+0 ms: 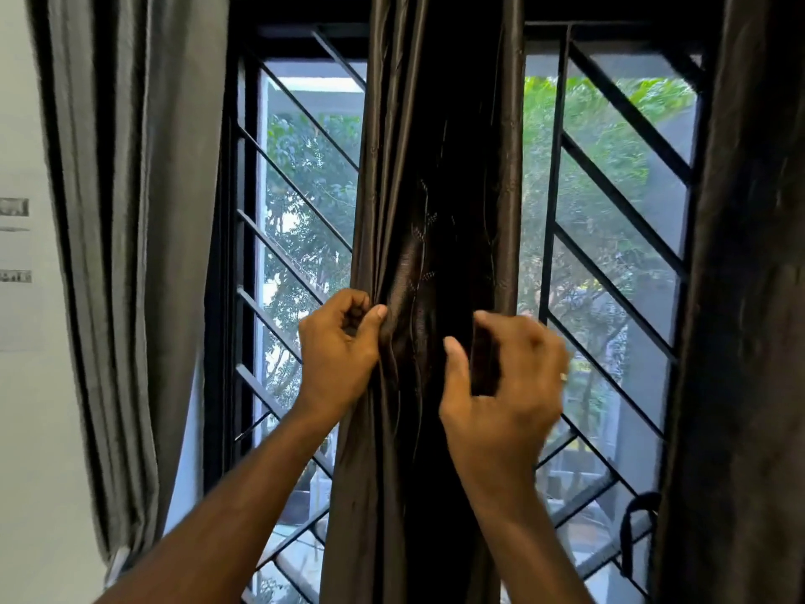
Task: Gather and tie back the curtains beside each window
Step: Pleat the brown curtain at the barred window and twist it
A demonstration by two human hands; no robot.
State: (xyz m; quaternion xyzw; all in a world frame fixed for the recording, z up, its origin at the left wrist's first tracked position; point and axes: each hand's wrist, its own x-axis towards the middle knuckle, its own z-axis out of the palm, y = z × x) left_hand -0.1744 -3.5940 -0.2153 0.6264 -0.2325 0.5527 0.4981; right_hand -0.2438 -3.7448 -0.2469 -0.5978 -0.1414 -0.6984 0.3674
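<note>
Before the window: a dark brown curtain (pixel 435 189) hung as a narrow gathered column down the middle of the barred window (pixel 305 189), with glass showing on both sides of it.
Curtain and hands: both hands met the bundled fabric at the same height, roughly midway down the view, one on each edge of the column.
Left hand: the left hand (pixel 339 346) was curled on the column's left edge, thumb and fingers pinching a fold of the brown cloth.
Right hand: the right hand (pixel 501 377) was blurred; its fingers were curled round the right side of the bundle, thumb in front, and it appeared to grip the fabric there. A ring (pixel 563 377) showed on one finger.
Curtain surface: shiny, with a faint stitched leaf-and-vine pattern running down the fold between the two hands; below the hands the cloth spread wider.
Left of window: a grey curtain (pixel 130 255) hung loose against the white wall (pixel 26 407), well apart from the hands.
Right of window: another dark curtain (pixel 740 342) filled the right edge, hanging straight.
Tie-back: a dark loop (pixel 636 529) hung just beside the right-hand curtain, low against the window bars; whether it touched the cloth could not be told.
Beyond the glass: diagonal black bars, green foliage and part of a building.
</note>
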